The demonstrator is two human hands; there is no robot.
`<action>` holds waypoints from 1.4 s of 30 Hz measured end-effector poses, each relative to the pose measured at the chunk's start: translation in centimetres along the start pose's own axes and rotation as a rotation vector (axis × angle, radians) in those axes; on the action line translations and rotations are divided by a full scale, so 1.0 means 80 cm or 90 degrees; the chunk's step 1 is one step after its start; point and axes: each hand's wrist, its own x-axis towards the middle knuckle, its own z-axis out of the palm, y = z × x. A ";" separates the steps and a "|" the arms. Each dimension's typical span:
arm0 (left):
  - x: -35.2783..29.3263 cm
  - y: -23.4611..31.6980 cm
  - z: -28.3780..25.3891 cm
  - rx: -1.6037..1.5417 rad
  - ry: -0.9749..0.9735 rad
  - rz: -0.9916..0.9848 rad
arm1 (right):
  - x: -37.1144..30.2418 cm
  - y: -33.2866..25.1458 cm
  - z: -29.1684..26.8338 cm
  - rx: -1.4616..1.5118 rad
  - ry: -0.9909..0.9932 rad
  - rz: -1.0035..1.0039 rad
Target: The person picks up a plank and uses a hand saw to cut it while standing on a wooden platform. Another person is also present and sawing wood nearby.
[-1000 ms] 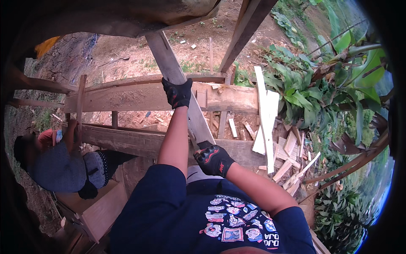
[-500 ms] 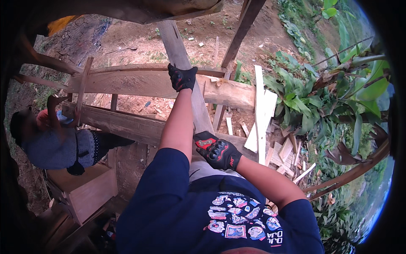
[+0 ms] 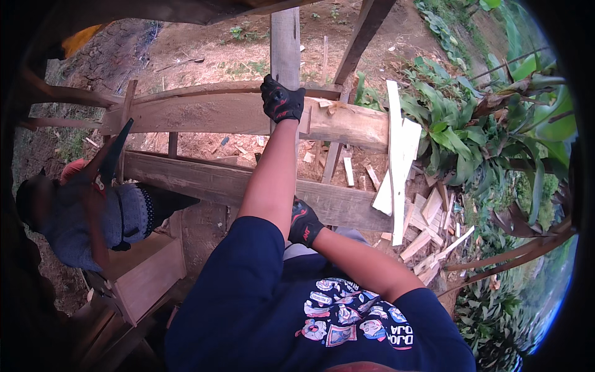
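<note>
A long grey wooden plank (image 3: 285, 46) points away from me, lying across the beams. My left hand (image 3: 283, 100), in a black glove with red marks, is closed around it where it crosses the far beam. Nearer to me, my right hand (image 3: 305, 223), in a matching glove, is closed at the plank's near end. My left forearm hides that end and some of the right fingers. Both hands are above the beams, the left arm stretched out and the right one bent.
Two thick horizontal beams, a far one (image 3: 204, 115) and a near one (image 3: 347, 204), run crosswise. Pale boards (image 3: 396, 167) lean at their right ends above scattered offcuts (image 3: 427, 223). At left, a person (image 3: 80, 214) holds a handsaw (image 3: 116, 154) beside a wooden box (image 3: 149, 276). Leafy plants grow at right.
The plank has swung to the right at its far end and now points nearly straight away. My left hand moved right with it. The person at left has raised a handsaw into view.
</note>
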 end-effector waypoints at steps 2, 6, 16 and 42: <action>0.011 -0.010 -0.026 -0.007 -0.123 -0.019 | 0.007 -0.012 -0.014 -0.073 -0.048 -0.028; 0.077 -0.099 -0.045 -0.061 -0.343 0.006 | 0.002 -0.019 -0.002 -0.131 -0.164 -0.016; 0.077 -0.243 -0.084 -0.577 -0.812 -0.440 | 0.062 -0.094 -0.070 0.104 -0.122 0.034; 0.021 -0.176 -0.025 0.039 -0.171 0.116 | 0.081 -0.098 -0.005 0.131 -0.052 0.162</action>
